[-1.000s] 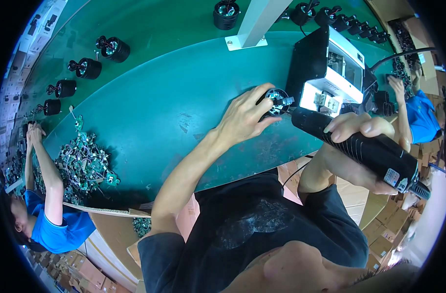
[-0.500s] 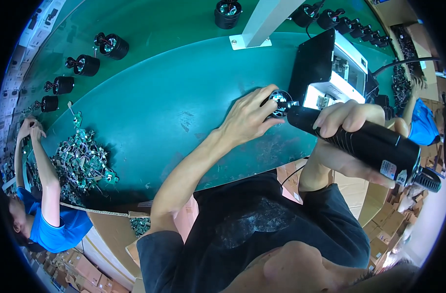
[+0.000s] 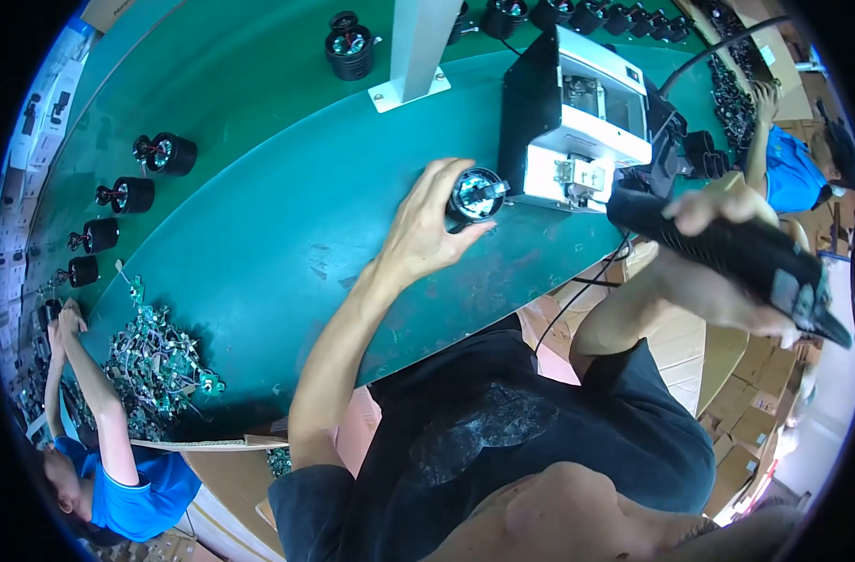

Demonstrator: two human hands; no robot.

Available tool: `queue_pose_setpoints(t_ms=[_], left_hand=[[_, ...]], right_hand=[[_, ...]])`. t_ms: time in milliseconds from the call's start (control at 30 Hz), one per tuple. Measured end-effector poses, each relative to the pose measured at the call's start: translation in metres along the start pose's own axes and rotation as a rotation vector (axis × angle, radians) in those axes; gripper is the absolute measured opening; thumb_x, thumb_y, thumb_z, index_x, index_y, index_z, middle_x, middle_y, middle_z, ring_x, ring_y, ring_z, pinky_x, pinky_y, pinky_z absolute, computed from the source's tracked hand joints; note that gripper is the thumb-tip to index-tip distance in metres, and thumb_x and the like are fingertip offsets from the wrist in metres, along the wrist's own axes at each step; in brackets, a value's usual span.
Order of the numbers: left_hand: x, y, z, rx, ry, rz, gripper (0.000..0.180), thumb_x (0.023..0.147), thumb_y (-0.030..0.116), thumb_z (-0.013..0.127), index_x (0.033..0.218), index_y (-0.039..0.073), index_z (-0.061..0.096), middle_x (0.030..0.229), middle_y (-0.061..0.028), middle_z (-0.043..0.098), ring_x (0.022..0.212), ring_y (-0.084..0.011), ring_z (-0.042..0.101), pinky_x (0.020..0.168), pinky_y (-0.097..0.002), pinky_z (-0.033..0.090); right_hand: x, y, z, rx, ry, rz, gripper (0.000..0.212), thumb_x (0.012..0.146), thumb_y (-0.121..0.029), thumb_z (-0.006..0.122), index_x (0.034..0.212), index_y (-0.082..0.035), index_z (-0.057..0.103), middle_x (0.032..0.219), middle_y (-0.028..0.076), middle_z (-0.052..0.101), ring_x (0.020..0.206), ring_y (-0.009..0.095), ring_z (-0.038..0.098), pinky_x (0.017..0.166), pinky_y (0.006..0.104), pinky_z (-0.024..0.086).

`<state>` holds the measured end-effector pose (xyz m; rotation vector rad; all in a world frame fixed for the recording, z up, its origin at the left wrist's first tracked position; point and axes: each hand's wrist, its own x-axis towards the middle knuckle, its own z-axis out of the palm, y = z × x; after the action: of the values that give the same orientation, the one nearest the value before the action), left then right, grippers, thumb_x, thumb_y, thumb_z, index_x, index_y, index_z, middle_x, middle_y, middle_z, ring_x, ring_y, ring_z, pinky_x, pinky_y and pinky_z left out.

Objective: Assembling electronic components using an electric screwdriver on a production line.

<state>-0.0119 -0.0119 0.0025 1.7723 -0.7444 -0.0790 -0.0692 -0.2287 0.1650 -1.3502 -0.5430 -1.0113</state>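
Observation:
On the green table mat, my left hand [image 3: 423, 225] curls thumb and fingers around a round black housing [image 3: 463, 208]. The housing's open top faces up and shows shiny parts and a small bracket inside. My right hand [image 3: 694, 286] grips a thick black power screwdriver [image 3: 760, 255], blurred by motion. The screwdriver's front end lies just right of a black-and-white screw feeder [image 3: 585, 103], close to its lit front recess. The bit cannot be made out there.
A metal post [image 3: 418, 56] stands on the mat [image 3: 287, 225]. Beyond, a green belt [image 3: 250, 89] carries several black housings [image 3: 351, 51]. Tangled circuit boards [image 3: 161, 361] lie at left. Co-workers in blue sit at left [image 3: 151, 496] and right [image 3: 791, 169]. Cables hang near the table edge.
My right hand has lifted the screwdriver off the housing and carried it right, to the feeder. My left hand still holds the housing, whose top is now uncovered. The view has shifted.

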Motion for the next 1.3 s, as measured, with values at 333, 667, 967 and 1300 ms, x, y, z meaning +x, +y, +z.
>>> queue_pose_setpoints(t_ms=[333,667,967,1300], left_hand=[[-0.003,0.005,-0.002,0.076,-0.073,0.19,0.076,0.061,0.0,0.08,0.132,0.001,0.051,0.13,-0.0162,0.06,0.118,-0.035,0.059,0.101,-0.0425,0.049],[-0.003,0.002,-0.001,0.088,-0.061,0.238,0.076,0.062,-0.001,0.079,0.133,0.0,0.05,0.13,-0.0161,0.059,0.121,-0.0357,0.058,0.104,-0.0439,0.048],[-0.004,0.0,-0.001,0.097,-0.075,0.26,0.076,0.064,-0.001,0.078,0.134,0.0,0.049,0.13,-0.0164,0.059,0.119,-0.0362,0.058,0.102,-0.0438,0.048],[-0.004,0.002,-0.002,0.086,-0.067,0.231,0.073,0.065,0.002,0.078,0.133,0.0,0.05,0.13,-0.0163,0.059,0.119,-0.0361,0.058,0.101,-0.0432,0.048]], right_hand=[[-0.014,-0.004,-0.007,0.021,0.036,0.065,0.082,0.094,-0.075,0.035,0.144,-0.011,0.04,0.097,0.021,0.065,0.056,0.023,0.068,0.04,0.0312,0.057],[-0.023,0.014,0.03,0.139,0.128,0.008,0.081,0.093,-0.077,0.032,0.144,-0.014,0.04,0.091,0.019,0.063,0.052,0.022,0.066,0.037,0.0314,0.055],[-0.023,0.026,0.04,0.158,0.111,0.068,0.083,0.09,-0.081,0.034,0.145,-0.018,0.033,0.089,0.018,0.063,0.052,0.022,0.065,0.039,0.0318,0.056],[-0.027,0.034,0.055,0.157,0.121,0.051,0.084,0.09,-0.082,0.029,0.141,-0.015,0.038,0.08,0.009,0.059,0.046,0.015,0.058,0.036,0.0258,0.05]])
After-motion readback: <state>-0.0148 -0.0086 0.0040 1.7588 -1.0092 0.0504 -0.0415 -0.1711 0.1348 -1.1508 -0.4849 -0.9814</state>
